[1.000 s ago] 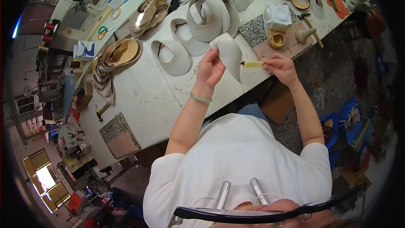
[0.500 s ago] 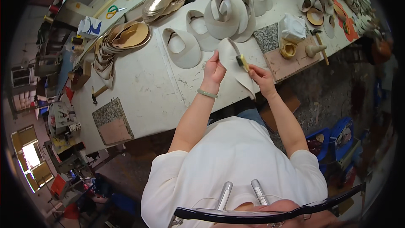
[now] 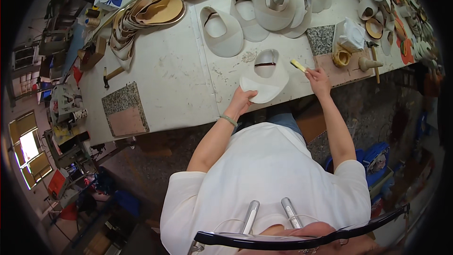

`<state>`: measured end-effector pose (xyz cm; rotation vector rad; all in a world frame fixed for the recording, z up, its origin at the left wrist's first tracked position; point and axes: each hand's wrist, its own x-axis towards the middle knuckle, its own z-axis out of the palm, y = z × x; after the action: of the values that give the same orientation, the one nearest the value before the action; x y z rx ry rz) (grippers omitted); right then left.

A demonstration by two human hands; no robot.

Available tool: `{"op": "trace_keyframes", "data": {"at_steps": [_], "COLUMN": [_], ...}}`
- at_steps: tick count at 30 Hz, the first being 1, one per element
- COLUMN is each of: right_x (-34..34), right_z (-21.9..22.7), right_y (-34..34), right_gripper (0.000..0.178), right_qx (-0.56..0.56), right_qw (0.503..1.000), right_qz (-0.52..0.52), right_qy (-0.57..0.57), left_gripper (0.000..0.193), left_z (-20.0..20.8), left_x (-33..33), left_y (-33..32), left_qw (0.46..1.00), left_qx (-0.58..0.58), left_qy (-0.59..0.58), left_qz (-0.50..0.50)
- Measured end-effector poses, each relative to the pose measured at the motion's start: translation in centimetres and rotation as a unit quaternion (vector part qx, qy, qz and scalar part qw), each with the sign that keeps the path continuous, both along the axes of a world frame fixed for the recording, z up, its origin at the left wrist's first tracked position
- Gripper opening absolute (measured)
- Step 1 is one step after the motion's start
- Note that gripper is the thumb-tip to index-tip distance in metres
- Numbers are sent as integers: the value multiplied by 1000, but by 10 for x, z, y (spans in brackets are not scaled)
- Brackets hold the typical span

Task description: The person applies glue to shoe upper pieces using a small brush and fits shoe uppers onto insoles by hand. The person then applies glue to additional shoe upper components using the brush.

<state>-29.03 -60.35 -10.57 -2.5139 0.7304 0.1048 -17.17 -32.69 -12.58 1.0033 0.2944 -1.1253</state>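
My left hand point(image 3: 241, 100) is closed on the rounded toe edge of a white shoe upper point(image 3: 275, 84), thumb on top. The upper lies low over the table near its front edge, its oval opening facing up and its toe toward me. To its right, my right hand point(image 3: 319, 82) grips a small brush with a yellow handle point(image 3: 297, 65). The brush points up and left, apart from the upper. Its bristles are hard to make out. Beyond the upper sit several similar pale uppers, the nearest point(image 3: 224, 42) at the far left of the group.
On the right are a granite slab point(image 3: 321, 40), a pinkish board point(image 3: 337, 76), a yellowish glue pot point(image 3: 341, 58), a cone-shaped piece point(image 3: 369, 63) and a hammer point(image 3: 376, 61). Leftward lie stacked tan uppers point(image 3: 163, 10), another hammer point(image 3: 112, 74) and a second slab point(image 3: 121, 102).
The upper has turned from edge-up to flatter and come nearer me, my left hand shifting to its toe. My right hand has drawn the brush off it, to the right.
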Motion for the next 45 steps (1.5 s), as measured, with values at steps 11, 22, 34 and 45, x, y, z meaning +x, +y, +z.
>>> {"op": "trace_keyframes", "data": {"at_steps": [11, 22, 34, 45], "right_x": [28, 45, 94, 77], "right_z": [10, 41, 37, 28], "right_y": [38, 15, 43, 51], "right_gripper": [14, 17, 13, 17], "right_qx": [107, -65, -69, 33], "right_qw": [973, 938, 994, 977], "right_qz": [187, 326, 55, 206], "right_qy": [-85, -96, -62, 50], "left_gripper": [55, 64, 64, 68], "left_z": [5, 24, 21, 21], "left_x": [5, 8, 0, -14], "left_y": [13, 13, 15, 20], "left_qw": [999, 998, 997, 992], "left_qx": [28, -3, -3, -42], "left_qy": [-23, -61, -71, -103], "left_qz": [-8, -14, -39, -58]}}
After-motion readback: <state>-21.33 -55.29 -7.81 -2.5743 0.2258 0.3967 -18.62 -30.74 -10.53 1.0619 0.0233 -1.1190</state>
